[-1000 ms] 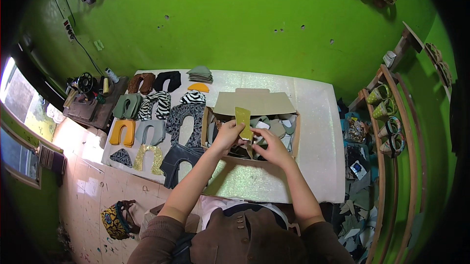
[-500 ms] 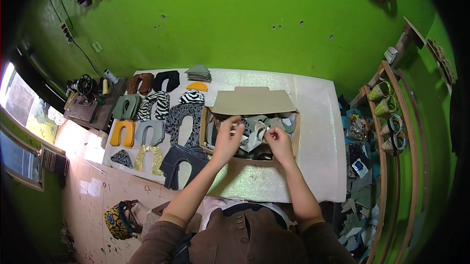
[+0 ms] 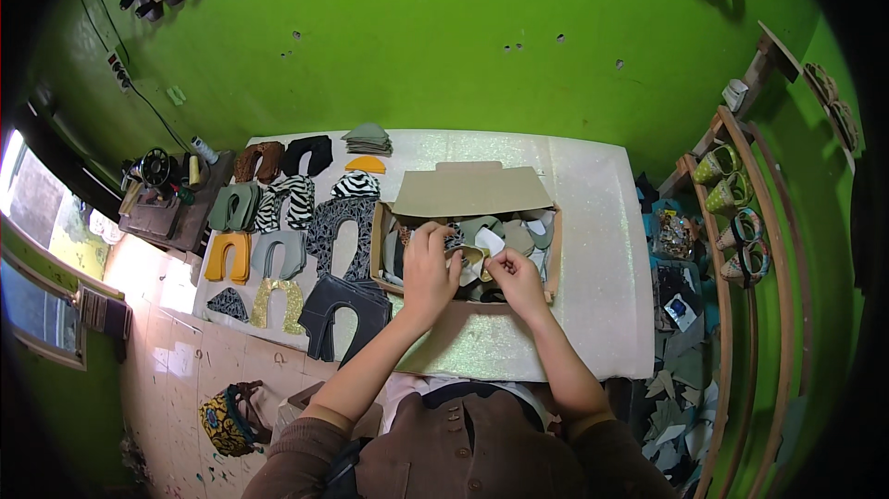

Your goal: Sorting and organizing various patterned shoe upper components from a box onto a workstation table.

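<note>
Both hands work over an open cardboard box [image 3: 472, 192] full of cut material pieces in grey, green, white and patterned colours. Between them is a curved pale scrap of shoe material [image 3: 475, 264], tan on one face. My right hand [image 3: 519, 281] is closed, pinching the scrap's right end between thumb and fingertips. At the other end my left hand [image 3: 429, 269] curls its fingers by the scrap; its back hides part of the grip. A white piece [image 3: 490, 240] lies just behind the scrap in the box.
Stacked U-shaped shoe pieces, including zebra [image 3: 298, 200], orange [image 3: 228, 256] and dark grey ones [image 3: 344, 314], cover the table's left side. A sewing machine [image 3: 157, 166] stands farther left. On the right are a wooden shoe rack [image 3: 693, 186] and heaped scraps [image 3: 671, 397].
My left hand has come to the pale scrap, which has turned so its tan face shows. My right hand has shifted slightly left, still pinching. The view has moved a little.
</note>
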The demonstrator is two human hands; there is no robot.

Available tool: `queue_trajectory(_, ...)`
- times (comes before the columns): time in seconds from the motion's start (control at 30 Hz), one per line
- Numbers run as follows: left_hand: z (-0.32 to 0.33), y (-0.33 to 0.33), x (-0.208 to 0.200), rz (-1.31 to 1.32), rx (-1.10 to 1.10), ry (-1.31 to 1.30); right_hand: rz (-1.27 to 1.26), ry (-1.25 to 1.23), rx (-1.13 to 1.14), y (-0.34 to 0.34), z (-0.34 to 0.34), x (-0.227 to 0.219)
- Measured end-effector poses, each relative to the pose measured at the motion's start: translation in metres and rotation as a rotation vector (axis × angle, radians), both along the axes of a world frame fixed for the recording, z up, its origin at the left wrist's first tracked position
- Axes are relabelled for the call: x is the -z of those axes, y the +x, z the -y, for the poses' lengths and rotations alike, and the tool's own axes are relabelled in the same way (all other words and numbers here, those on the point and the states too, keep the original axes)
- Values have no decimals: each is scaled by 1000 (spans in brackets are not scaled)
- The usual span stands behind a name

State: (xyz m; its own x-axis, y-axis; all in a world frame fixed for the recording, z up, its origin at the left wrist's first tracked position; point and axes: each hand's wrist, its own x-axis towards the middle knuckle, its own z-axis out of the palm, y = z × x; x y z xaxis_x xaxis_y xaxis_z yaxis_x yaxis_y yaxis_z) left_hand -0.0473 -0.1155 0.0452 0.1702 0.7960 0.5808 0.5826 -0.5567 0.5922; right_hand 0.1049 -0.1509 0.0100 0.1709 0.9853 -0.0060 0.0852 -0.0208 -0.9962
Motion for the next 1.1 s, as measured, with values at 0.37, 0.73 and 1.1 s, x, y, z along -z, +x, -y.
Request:
queue_trajectory(0.37, 9, 5, 9, -226, 122, 1, -65, -25, -27, 1, 6, 12)
queue_trajectory(0.73, -16, -9, -13, -458, 354, 271, 673, 378, -48, 8, 7, -31)
queue_trajectory(1.1, -15, -16, -20, -165, 731, -161, -238, 18, -470, 22, -11, -31)
